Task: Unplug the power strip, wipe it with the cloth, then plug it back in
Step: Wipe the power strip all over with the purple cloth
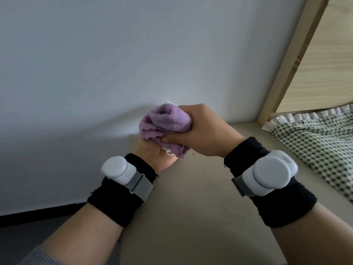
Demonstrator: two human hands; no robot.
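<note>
A crumpled purple cloth [164, 125] is wrapped over a white power strip [169, 153], of which only a small white end shows below the cloth and another white tip [168, 102] above it. My right hand [204, 131] grips the cloth around the strip, thumb pressed on the fabric. Under the cloth, my left hand [154, 153] holds the strip's lower end; its fingers are hidden. Both hands are raised above the beige surface, close to the wall. No cord or plug can be seen.
A beige tabletop [191, 207] runs beneath the hands, its left edge near the pale wall [114, 64]. A green checked fabric with a ruffled edge [315, 142] lies at right under a light wooden frame [290, 60]. A dark baseboard [38, 213] runs at lower left.
</note>
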